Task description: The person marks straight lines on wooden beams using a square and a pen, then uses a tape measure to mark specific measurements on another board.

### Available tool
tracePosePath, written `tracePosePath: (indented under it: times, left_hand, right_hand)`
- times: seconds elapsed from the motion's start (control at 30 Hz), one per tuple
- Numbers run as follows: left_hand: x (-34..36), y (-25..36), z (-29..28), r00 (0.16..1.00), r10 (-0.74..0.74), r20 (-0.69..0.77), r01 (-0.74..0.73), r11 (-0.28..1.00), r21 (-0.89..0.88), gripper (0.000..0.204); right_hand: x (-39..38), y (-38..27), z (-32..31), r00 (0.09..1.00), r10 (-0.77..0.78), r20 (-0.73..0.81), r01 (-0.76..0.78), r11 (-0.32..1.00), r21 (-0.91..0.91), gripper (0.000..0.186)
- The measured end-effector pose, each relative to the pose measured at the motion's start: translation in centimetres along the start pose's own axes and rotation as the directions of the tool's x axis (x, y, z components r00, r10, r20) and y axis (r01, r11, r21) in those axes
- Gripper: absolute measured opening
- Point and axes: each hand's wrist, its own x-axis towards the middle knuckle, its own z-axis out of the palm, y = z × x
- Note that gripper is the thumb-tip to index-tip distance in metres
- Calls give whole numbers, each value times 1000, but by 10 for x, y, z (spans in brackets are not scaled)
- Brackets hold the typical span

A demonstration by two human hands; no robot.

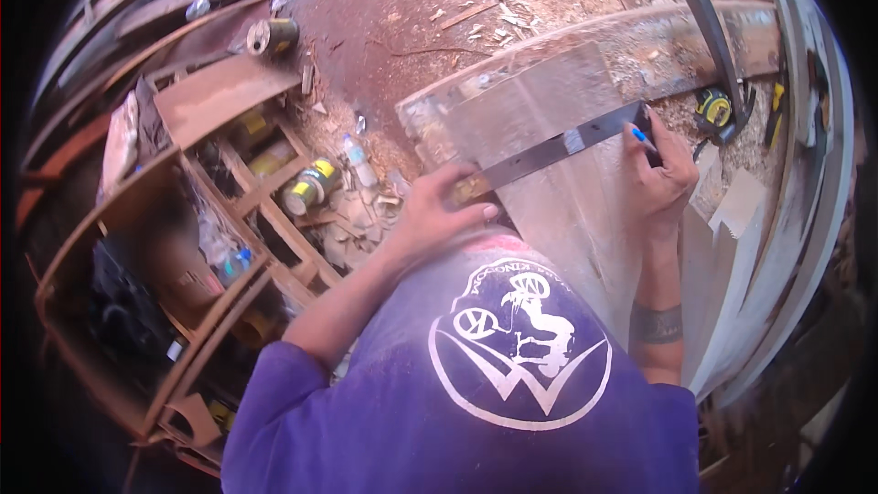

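A dark flat metal bar [540,160] with small holes and a pale patch lies slantwise across a smooth wooden board [549,101]. My left hand [444,206] grips its worn, yellowish near end, thumb on one side and fingers on the other. At the far right end, my right hand [660,165] is closed with the fingers curled around the bar's dark corner. A small bright blue piece [637,133] shows at those fingertips; its kind is too small to tell. My body covers the near part of the board.
Beyond the board runs a sawdust-covered plank [686,46]. To the right are a yellow-black tape measure [713,110], a long dark curved tool [709,27] and pale timber pieces [732,220]. On the left, a wooden frame [265,183] stands near cans [311,185] and a plastic bottle [358,160].
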Motion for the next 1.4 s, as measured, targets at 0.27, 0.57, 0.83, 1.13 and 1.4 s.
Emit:
tracePosePath:
  times: [0.27, 0.57, 0.83, 1.13, 1.4]
  left_hand:
    - [3, -61, -18, 959, 283, -14, -284, 956, -73, 58]
    - [10, -57, 11, 964, 227, -139, -238, 969, -64, 56]
    - [6, -34, 11, 994, 51, -98, -65, 988, -139, 53]
    - [11, -27, 9, 998, 11, -54, -19, 987, -157, 32]
    - [11, -23, 14, 992, 32, -122, -43, 995, -94, 31]
  right_hand:
    - [-8, -5, 2, 993, 117, 28, -115, 991, -66, 39]
    - [-9, -8, 0, 986, 164, 19, -162, 983, -85, 46]
    - [-9, -12, -3, 996, 91, 20, -88, 989, -123, 45]
    - [-4, -23, -16, 983, 174, 58, -163, 974, -159, 54]
    - [23, 9, -69, 965, 237, 116, -250, 961, 121, 53]
